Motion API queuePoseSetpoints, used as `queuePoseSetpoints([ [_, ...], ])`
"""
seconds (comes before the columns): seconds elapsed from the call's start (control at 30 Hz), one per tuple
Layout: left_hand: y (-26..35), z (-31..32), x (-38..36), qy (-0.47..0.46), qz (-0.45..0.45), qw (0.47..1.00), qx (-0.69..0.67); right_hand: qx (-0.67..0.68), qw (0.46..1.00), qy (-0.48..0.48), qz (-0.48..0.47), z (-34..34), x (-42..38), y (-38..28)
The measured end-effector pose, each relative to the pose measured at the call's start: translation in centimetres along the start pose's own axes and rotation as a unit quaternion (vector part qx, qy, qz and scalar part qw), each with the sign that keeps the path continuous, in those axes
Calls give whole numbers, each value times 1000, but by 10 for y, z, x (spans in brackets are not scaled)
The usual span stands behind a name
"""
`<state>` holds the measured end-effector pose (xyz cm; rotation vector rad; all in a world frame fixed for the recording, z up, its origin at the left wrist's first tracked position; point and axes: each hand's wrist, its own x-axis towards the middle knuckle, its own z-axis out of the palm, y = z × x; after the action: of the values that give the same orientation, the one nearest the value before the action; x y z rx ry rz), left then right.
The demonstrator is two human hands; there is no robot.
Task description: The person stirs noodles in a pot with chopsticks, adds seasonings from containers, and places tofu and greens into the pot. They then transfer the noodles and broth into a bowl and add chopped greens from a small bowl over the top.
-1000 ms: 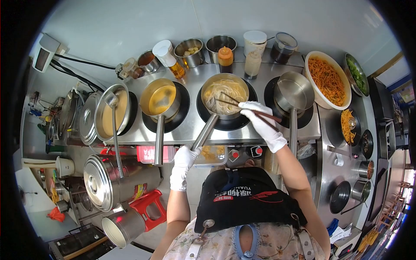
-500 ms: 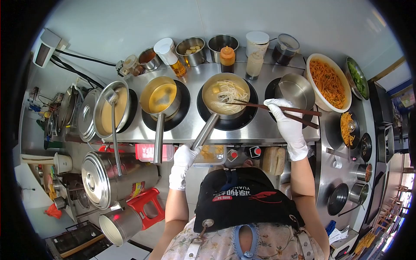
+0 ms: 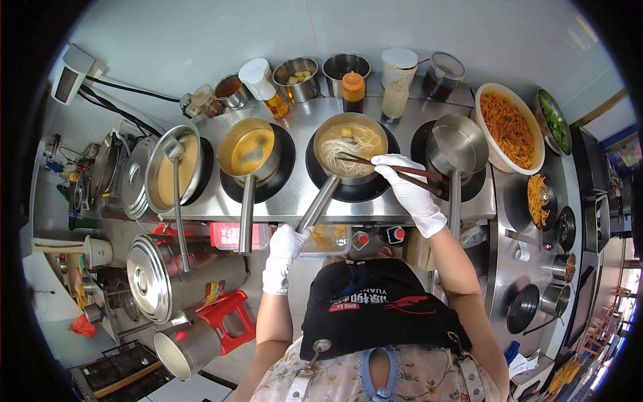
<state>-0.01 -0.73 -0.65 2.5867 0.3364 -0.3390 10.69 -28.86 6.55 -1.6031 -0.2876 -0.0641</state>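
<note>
My gloved left hand (image 3: 284,252) is closed around the long handle of a saucepan (image 3: 320,209). That pan sits on a black round burner and holds pale noodles (image 3: 353,145) in cloudy broth, with a small yellow lump near its far side. In my gloved right hand (image 3: 410,191) is a pair of dark brown chopsticks (image 3: 420,175). Their tips reach into the noodles from the right. Just right of this hand stands a steel saucepan (image 3: 457,144) on another burner, its handle toward me.
Left of the noodle pan are a saucepan of yellow liquid (image 3: 248,149) and a large pan (image 3: 161,175) with a ladle (image 3: 175,161). Behind stand an orange-capped squeeze bottle (image 3: 353,92) and several containers. A bowl of shredded orange food (image 3: 507,127) stands at right.
My right hand has moved left with the chopsticks, uncovering the right saucepan's handle. The noodles, lifted in a bunch before, now lie spread lower in the broth. My left hand stays put.
</note>
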Motion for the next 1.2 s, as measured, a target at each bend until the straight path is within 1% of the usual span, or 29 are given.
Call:
queuePoseSetpoints([
  [0.03,2,-2,0,4,0,1000,2,-31,999,9,1,-3,-1,-5],
  [0.07,4,-5,0,6,-1,1000,1,-31,999,7,0,-9,-1,-8],
  [0.13,9,-10,-1,-33,-28,999,11,-87,995,45,-18,-22,-4,-14],
  [0.17,6,-7,0,-33,-28,999,10,-102,992,68,-5,-25,-8,-38],
  [0.2,1,-3,1,-24,-14,1000,2,-60,995,80,-23,-33,-8,-31],
  [0.27,1,-3,1,-15,1,1000,-6,-25,992,104,-63,-40,-7,-30],
  [0.3,2,-3,2,-25,-8,1000,2,-51,988,115,-85,-42,-5,-27],
  [0.33,4,-5,2,-35,-17,999,11,-52,988,116,-86,-41,-4,-24],
  [0.4,6,-7,0,-27,-12,999,15,-143,976,125,-108,-38,-2,-17],
  [0.43,7,-7,-1,-19,-10,1000,18,-172,973,117,-103,-36,-1,-13],
  [0.53,3,-5,1,-31,-10,999,14,-133,982,110,-75,-27,-4,16],
  [0.57,1,-2,1,-31,-10,999,14,-130,983,107,-79,-25,-5,21],
  [0.63,-2,2,0,20,15,999,-20,-134,982,108,-71,-24,-8,22],
  [0.77,-1,1,1,12,13,1000,-20,-144,982,106,-61,-26,-7,21],
  [0.83,-1,0,1,-14,-3,1000,5,-142,983,106,-55,-26,-7,22],
  [0.93,-1,-1,3,-26,-13,1000,9,-142,982,109,-59,-26,-7,23],
  [1.2,-1,-1,3,-30,-11,999,11,-173,978,104,-58,-27,-6,21],
])
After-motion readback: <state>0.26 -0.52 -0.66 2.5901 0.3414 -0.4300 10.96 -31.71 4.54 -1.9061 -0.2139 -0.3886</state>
